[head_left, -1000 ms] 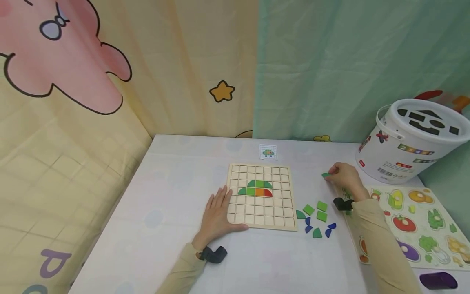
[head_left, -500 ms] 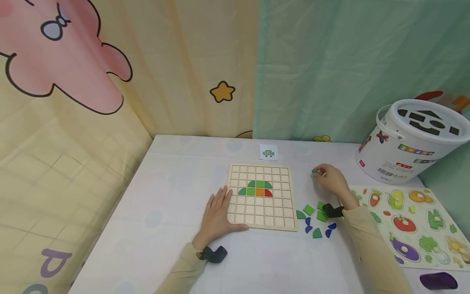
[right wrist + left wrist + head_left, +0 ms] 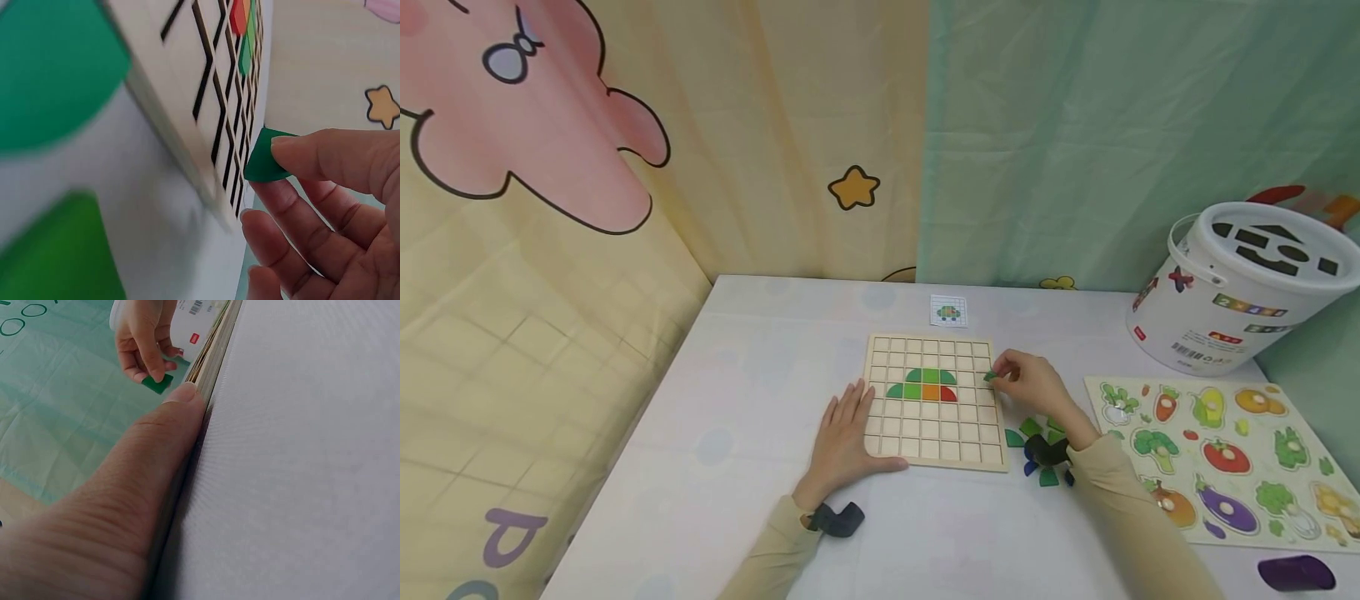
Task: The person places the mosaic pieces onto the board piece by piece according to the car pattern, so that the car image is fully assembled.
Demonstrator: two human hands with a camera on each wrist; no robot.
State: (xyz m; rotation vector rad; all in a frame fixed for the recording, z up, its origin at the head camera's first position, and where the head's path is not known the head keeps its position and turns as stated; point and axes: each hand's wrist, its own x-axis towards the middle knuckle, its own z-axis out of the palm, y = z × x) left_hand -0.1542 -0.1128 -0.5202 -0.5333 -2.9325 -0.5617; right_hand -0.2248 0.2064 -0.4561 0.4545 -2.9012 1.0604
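Observation:
A wooden grid board (image 3: 932,429) lies mid-table, bearing several green tiles, an orange square tile (image 3: 931,392) and a red quarter-round tile (image 3: 948,393). My left hand (image 3: 842,433) rests at the board's left side, fingers straight, with its thumb (image 3: 150,450) along the front edge. Between thumb and fingers my right hand (image 3: 1033,383) pinches a dark green quarter-round tile (image 3: 269,156). In the head view that tile overlaps the board's right edge. Several loose green and blue tiles (image 3: 1048,477) lie right of the board, partly hidden by the right wrist's black strap.
A small pattern card (image 3: 949,311) lies behind the board. To the right are a vegetable picture puzzle (image 3: 1225,458), a white bucket (image 3: 1210,317) with shape holes in its lid, and a purple piece (image 3: 1296,572) at the front.
My right hand has carried the green quarter-round tile leftward from beside the vegetable puzzle to the board's right edge. The left hand stays in place.

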